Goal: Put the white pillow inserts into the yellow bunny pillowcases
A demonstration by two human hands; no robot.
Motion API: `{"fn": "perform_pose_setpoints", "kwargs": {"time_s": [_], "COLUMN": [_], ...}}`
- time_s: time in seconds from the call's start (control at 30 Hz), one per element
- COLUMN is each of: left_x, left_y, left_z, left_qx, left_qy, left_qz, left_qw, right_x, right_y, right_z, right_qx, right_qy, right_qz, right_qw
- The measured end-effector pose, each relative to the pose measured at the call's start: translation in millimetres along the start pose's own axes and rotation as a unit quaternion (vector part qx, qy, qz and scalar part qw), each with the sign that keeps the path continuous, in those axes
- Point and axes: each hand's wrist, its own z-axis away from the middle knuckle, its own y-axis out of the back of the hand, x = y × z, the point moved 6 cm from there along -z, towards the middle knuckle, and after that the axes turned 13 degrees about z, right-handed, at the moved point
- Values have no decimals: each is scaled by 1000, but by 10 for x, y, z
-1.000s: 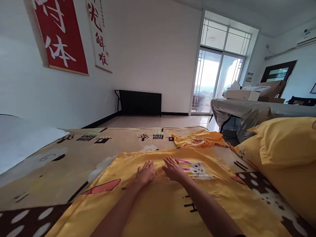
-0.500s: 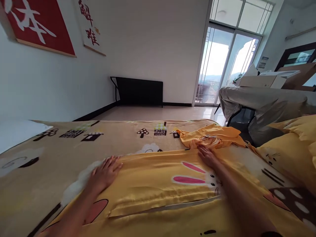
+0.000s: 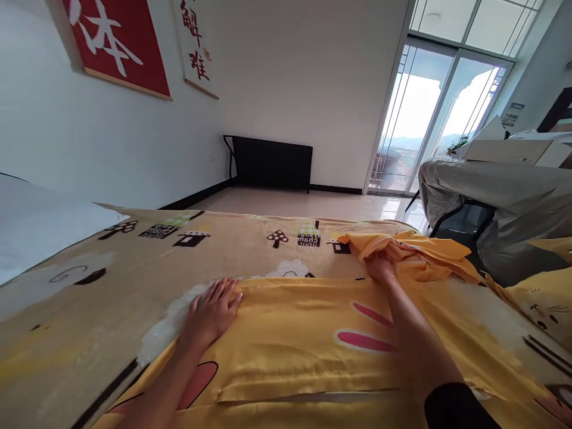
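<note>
A yellow cloth point(image 3: 290, 339) printed with a white rabbit with pink ears lies spread on the bed, with a long fold across its near part. My left hand point(image 3: 217, 313) is open and rests flat on its left far corner, fingers spread. At the far right corner my right hand point(image 3: 381, 266) is closed on a bunched orange cloth point(image 3: 431, 250); its fingertips are partly hidden in the folds. Whether the orange cloth is part of the yellow one I cannot tell.
Beneath everything is a beige patterned blanket point(image 3: 241, 238). A yellow cat-face pillow point(image 3: 543, 304) lies at the right, a white sheet-like piece point(image 3: 49, 220) at the left. Beyond stand a grey covered table point(image 3: 513, 185) with boxes and a black folded panel point(image 3: 272, 164) by the wall.
My right hand has gone from lying on the cloth's edge to gripping the bunched orange cloth, whose near-left part is raised and folded over. My left hand stays on the corner. The view has turned left.
</note>
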Motion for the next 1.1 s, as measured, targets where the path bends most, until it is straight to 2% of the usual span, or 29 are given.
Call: {"fn": "perform_pose_setpoints", "kwargs": {"time_s": [0.1, 0.23, 0.33, 0.4, 0.47, 0.5, 0.53, 0.57, 0.63, 0.7, 0.8, 0.93, 1.1], "left_x": [-29, -27, 78, 259, 480, 578, 657, 714, 747, 684, 531, 405, 380], "left_y": [-32, -9, 127, 218, 218, 179, 130, 83, 19, -19, -48, -83, -93], "left_z": [-18, -1, 41, 91, 152, 188, 228, 270, 331, 337, 275, 190, 184], "left_qx": [-3, 20, 87, 120, 78, 27, -27, -75, -131, -146, -139, -131, -129], "left_qy": [13, 3, -34, -107, -188, -217, -233, -242, -234, -202, -160, -142, -139], "left_qz": [16, 23, 27, 38, 62, 81, 101, 119, 142, 140, 127, 113, 116], "left_qw": [1000, 1000, 995, 986, 977, 972, 967, 960, 953, 958, 969, 975, 975], "right_x": [52, 1, -382, -809, -1267, -1497, -1656, -1758, -1797, -1640, -1164, -334, 869], "right_y": [-73, 109, 326, 411, 422, 418, 390, 358, 281, 206, 99, -43, -208], "right_z": [73, 307, 755, 1175, 1604, 1815, 1966, 2064, 2101, 1976, 1685, 1411, 1236], "right_qx": [-30, -44, -18, 5, 11, 4, -12, -26, -53, -69, -79, -81, -88], "right_qy": [31, 84, 136, 198, 278, 349, 386, 407, 415, 395, 350, 303, 183], "right_qz": [0, 12, 5, -12, -37, -80, -104, -121, -135, -126, -96, -60, 30], "right_qw": [999, 995, 991, 980, 960, 934, 917, 905, 898, 907, 929, 948, 979]}}
